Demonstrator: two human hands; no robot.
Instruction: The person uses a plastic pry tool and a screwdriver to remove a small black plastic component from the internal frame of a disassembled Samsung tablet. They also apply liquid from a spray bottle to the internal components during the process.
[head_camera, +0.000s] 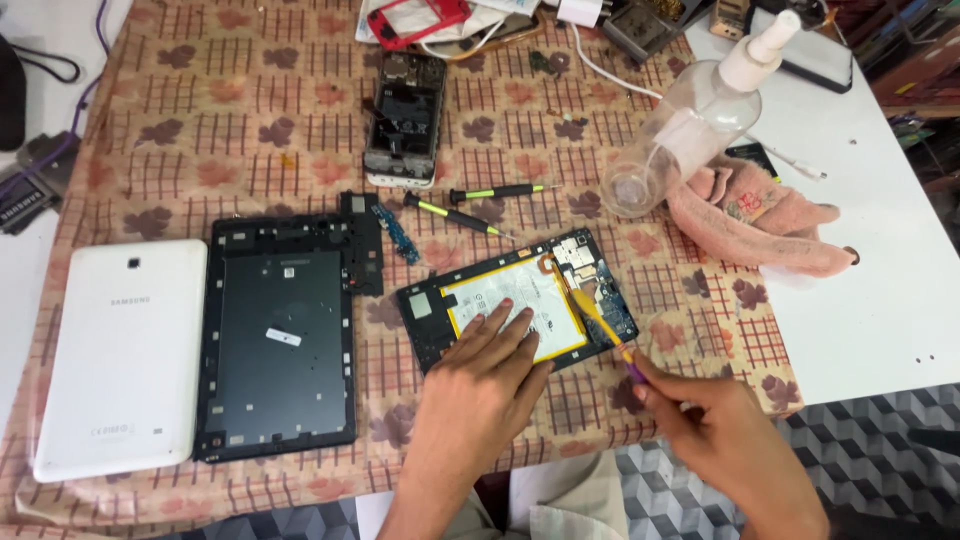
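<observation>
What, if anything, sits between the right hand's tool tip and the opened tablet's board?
Nothing visible. The right hand holds a yellow-tipped pry tool whose tip already lies on the small opened black tablet by its circuit board. The left hand presses the white battery, left of the tool.

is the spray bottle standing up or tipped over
Tipped over: the clear spray bottle lies on its side, leaning on the pink cloth.

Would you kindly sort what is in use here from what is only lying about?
In use: left hand pressing opened tablet; right hand holding yellow pry tool.
Lying about: white back cover, black frame, two screwdrivers, spray bottle, pink cloth.
</observation>
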